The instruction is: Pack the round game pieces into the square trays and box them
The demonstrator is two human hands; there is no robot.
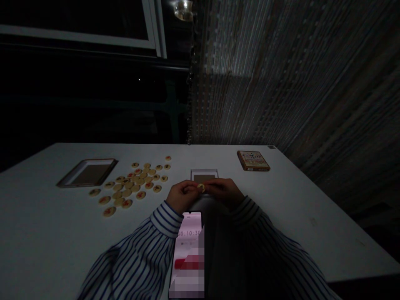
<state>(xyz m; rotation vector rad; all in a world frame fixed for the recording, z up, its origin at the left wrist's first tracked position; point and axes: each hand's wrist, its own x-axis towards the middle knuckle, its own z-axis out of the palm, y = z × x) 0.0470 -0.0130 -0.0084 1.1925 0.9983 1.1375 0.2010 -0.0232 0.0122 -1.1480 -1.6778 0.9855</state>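
Between the fingertips of my left hand [183, 195] and my right hand [225, 192] is a round, pale Chinese chess piece [201, 188] with a dark mark on its face. Both hands are closed in a pinch on it, meeting over the near part of an open white box [204, 171] with a brownish bottom. My hands hide the box's near side. To the left, several more Chinese chess pieces [135, 188] lie loosely spread on the white table, some marked red, some black, others plain side up.
A shallow open box lid [67, 177] lies at the far left. A small printed box [253, 161] sits at the back right. Below my left wrist, a lit phone [188, 246] shows a timer. Behind the table [296, 233] hangs a string curtain [250, 83].
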